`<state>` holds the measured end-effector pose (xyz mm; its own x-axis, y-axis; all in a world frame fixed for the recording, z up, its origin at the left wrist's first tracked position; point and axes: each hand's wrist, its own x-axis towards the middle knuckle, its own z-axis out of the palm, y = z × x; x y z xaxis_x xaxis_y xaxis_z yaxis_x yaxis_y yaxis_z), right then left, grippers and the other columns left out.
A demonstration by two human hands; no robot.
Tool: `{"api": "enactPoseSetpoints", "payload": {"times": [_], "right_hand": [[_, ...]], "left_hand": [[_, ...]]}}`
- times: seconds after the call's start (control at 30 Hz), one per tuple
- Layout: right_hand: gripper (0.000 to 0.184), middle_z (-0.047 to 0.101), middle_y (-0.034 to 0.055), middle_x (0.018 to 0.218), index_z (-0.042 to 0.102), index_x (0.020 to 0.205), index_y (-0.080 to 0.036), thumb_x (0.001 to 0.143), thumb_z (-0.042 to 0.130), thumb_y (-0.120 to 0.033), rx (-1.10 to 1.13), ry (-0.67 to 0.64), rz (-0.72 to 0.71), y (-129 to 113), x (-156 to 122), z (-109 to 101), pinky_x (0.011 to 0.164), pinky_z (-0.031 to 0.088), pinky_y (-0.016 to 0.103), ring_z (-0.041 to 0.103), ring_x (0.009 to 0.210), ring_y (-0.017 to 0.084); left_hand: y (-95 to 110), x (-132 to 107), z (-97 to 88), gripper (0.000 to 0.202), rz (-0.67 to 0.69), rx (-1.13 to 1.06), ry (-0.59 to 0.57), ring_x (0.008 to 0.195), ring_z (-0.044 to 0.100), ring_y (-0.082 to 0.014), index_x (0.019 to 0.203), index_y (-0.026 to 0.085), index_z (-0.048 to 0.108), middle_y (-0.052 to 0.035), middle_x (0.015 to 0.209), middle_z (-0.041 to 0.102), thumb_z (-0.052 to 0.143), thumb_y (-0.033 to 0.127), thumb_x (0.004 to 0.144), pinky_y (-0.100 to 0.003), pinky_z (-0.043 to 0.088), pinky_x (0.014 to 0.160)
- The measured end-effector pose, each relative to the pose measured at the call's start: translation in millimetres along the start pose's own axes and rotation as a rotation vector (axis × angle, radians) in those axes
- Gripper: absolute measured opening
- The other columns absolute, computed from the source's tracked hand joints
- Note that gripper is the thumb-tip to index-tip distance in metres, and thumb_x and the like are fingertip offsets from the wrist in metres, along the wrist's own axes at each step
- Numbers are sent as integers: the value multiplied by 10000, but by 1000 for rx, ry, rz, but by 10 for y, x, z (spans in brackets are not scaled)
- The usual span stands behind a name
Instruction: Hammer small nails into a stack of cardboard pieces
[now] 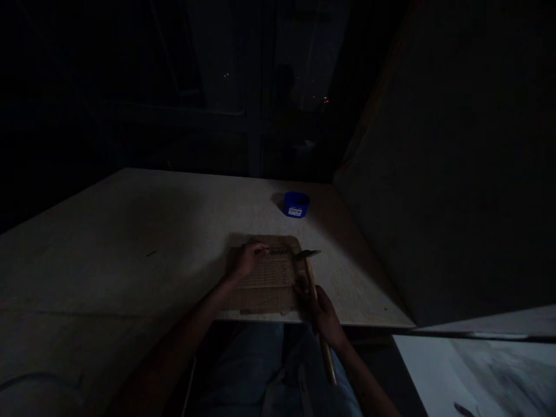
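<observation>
A brown, cardboard-like board (pixel 264 280) lies on the table near its front edge, dotted with rows of small holes. Along its upper part stands a row of several dark nails (pixel 278 252). My left hand (pixel 249 258) is over the board's upper left, its fingers pinched together at the end of that row; whatever is between the fingertips is too small and dark to make out. In my right hand (pixel 325 315) is a hammer (pixel 311 277), gripped around its wooden handle, with the metal head raised beside the board's right edge.
A blue plastic container (pixel 296 205) with a white label stands behind the board. One thin dark piece, perhaps a nail (pixel 151 253), lies on the table (pixel 195 214) to the left. A tall dark panel (pixel 452 174) rises along the right side. The room is dim.
</observation>
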<state>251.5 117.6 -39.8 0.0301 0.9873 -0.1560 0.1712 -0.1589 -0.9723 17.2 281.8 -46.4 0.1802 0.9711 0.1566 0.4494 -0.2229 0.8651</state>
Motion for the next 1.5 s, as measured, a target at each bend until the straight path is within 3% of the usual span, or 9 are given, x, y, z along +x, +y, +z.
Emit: {"api": "enactPoseSetpoints", "payload": {"times": [0.17,0.37,0.57,0.8,1.07,1.17,1.27,1.37,1.5], "right_hand": [[423,656,59,900,570,1015,-178,942,459,-579,-82,16,-91,16,-5,10,688,498,289,601,798,194],[405,659,70,962,575,1055,-172,956,455,-547,-86,-4,-78,-11,-19,8,755,491,306,598,855,204],[403,633,55,886,563,1042,-179,941,474,-559,-75,16,-7,-20,-6,9,579,470,260,591,761,197],[426,621,46,863,570,1011,-172,922,500,-584,-95,15,-35,-86,5,-11,587,481,250,578,756,182],[428,692,51,957,524,1057,-194,905,508,-594,-20,-43,84,-562,17,44,285,282,198,394,366,57],[380,726,52,974,549,1029,-200,900,528,-557,-21,-96,68,-817,66,112,287,286,202,404,354,59],[325,750,60,930,580,1024,-193,899,549,-491,-42,-100,-7,-952,143,205,370,374,211,538,477,114],[267,755,59,853,587,1028,-188,919,514,-420,-89,-115,-84,-930,244,286,455,432,214,613,610,155],[175,722,12,724,573,931,-194,906,492,-348,-216,-215,8,-808,374,318,355,329,192,479,413,99]], "left_hand": [[-28,-32,49,191,-1,26,-17,981,724,-215,985,231,778,-34,1025,784,633,228,862,-341,554,920],[-44,-48,118,214,-43,-19,-12,1013,721,-219,1027,227,776,-39,1073,775,613,226,889,-351,553,936],[-84,-79,149,226,-25,-60,-13,1046,713,-224,1052,235,773,-27,1106,765,606,259,903,-364,542,974],[-112,-122,170,248,5,-26,-14,1037,718,-233,1085,239,764,-33,1116,758,584,280,919,-386,546,968],[-85,-134,187,213,2,-59,14,1039,716,-219,1043,244,764,-29,1111,765,607,255,900,-372,549,973],[-83,-132,192,223,-21,-61,31,1062,708,-220,1067,241,749,-40,1124,761,616,229,889,-382,546,985],[-73,-136,183,311,-33,-72,35,1078,702,-214,1158,239,705,-46,1166,747,629,170,865,-375,546,983],[-69,-145,186,394,-15,-80,55,1074,703,-210,1228,241,653,-54,1188,736,643,137,848,-358,550,966],[-91,-151,220,450,-36,-47,60,982,727,-216,1276,225,597,-59,1034,769,641,122,841,-354,568,891]]}}
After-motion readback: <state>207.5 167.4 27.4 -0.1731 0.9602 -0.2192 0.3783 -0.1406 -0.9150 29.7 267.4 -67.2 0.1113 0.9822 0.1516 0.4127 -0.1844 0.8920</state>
